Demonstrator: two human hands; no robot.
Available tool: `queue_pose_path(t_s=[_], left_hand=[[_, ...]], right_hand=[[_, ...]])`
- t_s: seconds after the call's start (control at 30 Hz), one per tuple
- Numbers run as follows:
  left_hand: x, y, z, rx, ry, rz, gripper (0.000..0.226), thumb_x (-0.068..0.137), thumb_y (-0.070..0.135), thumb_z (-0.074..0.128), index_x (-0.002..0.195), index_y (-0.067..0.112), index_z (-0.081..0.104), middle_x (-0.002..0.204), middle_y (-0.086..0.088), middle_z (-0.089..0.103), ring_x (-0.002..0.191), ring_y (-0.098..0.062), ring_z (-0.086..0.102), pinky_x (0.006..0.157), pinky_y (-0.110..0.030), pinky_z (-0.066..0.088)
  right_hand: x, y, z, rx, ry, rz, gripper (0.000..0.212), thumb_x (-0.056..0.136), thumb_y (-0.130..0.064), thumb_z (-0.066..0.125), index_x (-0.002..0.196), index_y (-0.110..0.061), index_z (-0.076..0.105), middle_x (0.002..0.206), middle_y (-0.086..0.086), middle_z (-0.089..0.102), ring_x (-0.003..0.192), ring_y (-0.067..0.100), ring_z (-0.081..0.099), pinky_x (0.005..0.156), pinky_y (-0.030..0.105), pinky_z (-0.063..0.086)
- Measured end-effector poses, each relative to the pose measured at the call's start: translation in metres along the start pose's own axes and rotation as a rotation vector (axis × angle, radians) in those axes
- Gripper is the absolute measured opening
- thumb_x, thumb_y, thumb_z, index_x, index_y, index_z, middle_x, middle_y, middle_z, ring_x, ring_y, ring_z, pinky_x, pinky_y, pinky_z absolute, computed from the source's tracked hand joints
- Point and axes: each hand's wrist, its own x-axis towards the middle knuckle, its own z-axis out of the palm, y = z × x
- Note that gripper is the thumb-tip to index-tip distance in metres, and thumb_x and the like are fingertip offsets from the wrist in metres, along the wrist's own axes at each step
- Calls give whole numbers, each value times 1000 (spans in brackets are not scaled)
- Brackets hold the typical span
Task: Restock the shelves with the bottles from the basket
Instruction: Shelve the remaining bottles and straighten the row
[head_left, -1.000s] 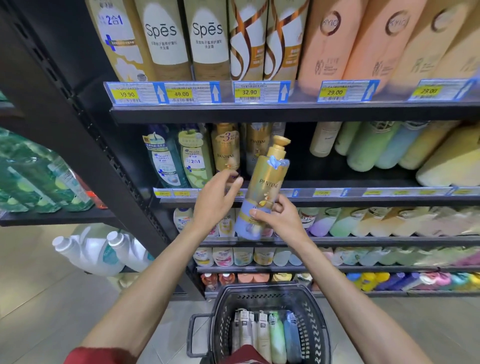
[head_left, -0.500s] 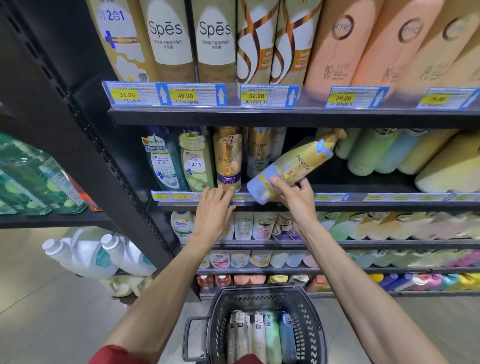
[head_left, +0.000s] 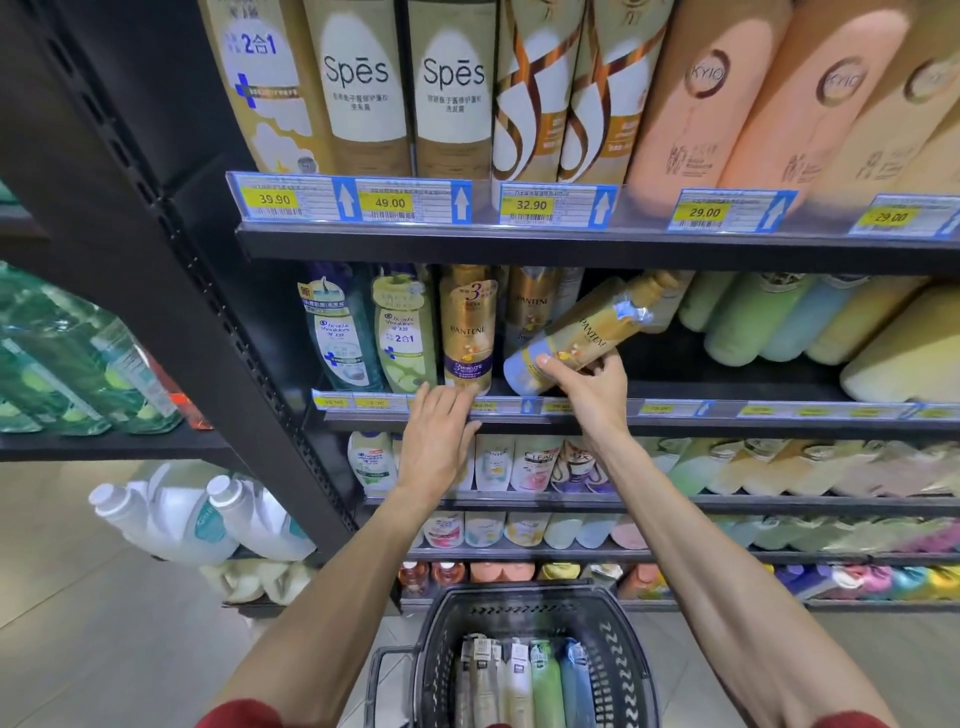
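The right hand has its grip closed round the pale blue lower end of a gold Pantene bottle, thumb across the front and the other fingers mostly hidden behind it. The bottle lies tilted, its pump top pointing up and right into the second shelf, where the top blurs against pastel bottles whose labels cannot be read. The left hand holds nothing, its fingers straight on that shelf's price strip, just under an upright Pantene bottle marked "3 Minute". Left of it stand two head & shoulders bottles, one marked "2合1". Above, cut off by the frame, are Spēs bottles and peach Kyio bottles, over price tags reading 39.90, 49.00, 32.90 and 29.00. Below, the black basket, cut by the lower edge, holds basket bottles with labels too small to read.
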Motion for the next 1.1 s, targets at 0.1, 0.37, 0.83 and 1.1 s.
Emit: queue_pose_path(t_s=[0.1, 0.37, 0.83, 1.1], left_hand=[[1, 1, -2, -1, -57, -23, 44, 101, 26, 60, 142, 12, 53, 118, -6, 62, 120, -27, 53, 124, -44, 20], [0, -1, -1, 18, -44, -6, 44, 103, 28, 59, 143, 11, 53, 122, -7, 62, 122, -27, 54, 124, -45, 21], [-2, -4, 7, 54, 32, 30, 43, 97, 24, 68, 136, 8, 58, 115, -9, 64, 114, -29, 59, 120, -50, 32], [-3, -1, 3, 34, -7, 4, 41, 102, 24, 59, 140, 8, 55, 121, -10, 63, 121, -30, 55, 123, -48, 23]], right_hand=[[1, 2, -2, -116, -14, -62, 58, 64, -26, 92, 111, -22, 58, 102, -7, 74, 90, 3, 72, 75, 19, 57], [8, 7, 3, -361, -115, -136, 61, 64, -26, 93, 113, -18, 58, 113, -8, 60, 90, -17, 57, 68, 1, 47], [11, 12, 8, -495, -143, -211, 45, 73, -31, 88, 108, -20, 62, 114, -3, 56, 102, -9, 54, 79, 7, 49], [8, 12, 14, -475, -147, -209, 48, 77, -28, 86, 114, -10, 61, 119, 3, 53, 111, 9, 56, 97, 28, 52]])
